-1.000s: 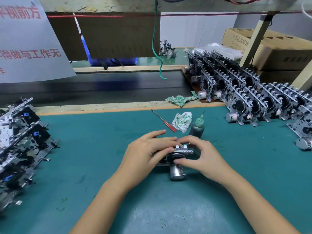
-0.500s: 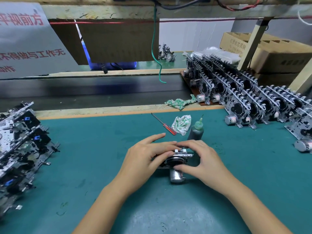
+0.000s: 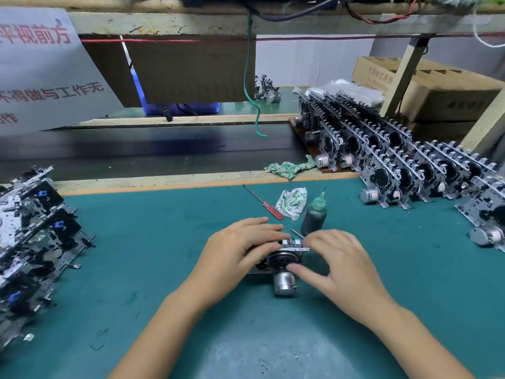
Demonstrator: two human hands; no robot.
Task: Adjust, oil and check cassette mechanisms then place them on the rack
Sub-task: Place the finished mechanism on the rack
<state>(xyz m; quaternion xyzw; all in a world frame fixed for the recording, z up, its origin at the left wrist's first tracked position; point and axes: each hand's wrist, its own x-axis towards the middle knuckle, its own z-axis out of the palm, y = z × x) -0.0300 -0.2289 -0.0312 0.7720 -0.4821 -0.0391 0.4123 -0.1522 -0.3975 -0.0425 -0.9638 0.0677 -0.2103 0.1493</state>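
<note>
Now slightly shifted on the cassette mechanism (image 3: 278,259) at mid-mat: right hand (image 3: 338,265) pulled back from its tight wrap of a second ago, thumb stretched onto the black flywheel, fingertips blurred over the top edge, a thin metal tip poking out just behind them. Left hand (image 3: 240,248) unchanged, fingers curled over the frame, pinning it to the green mat (image 3: 136,269). Both hands close together on the one unit. Probably mid-adjustment, oiling not yet begun: oil bottle (image 3: 314,217) untouched just behind, red screwdriver (image 3: 262,202) lying idle. Finished rows (image 3: 410,165) waiting at right; unworked pile (image 3: 32,236) at left.
</note>
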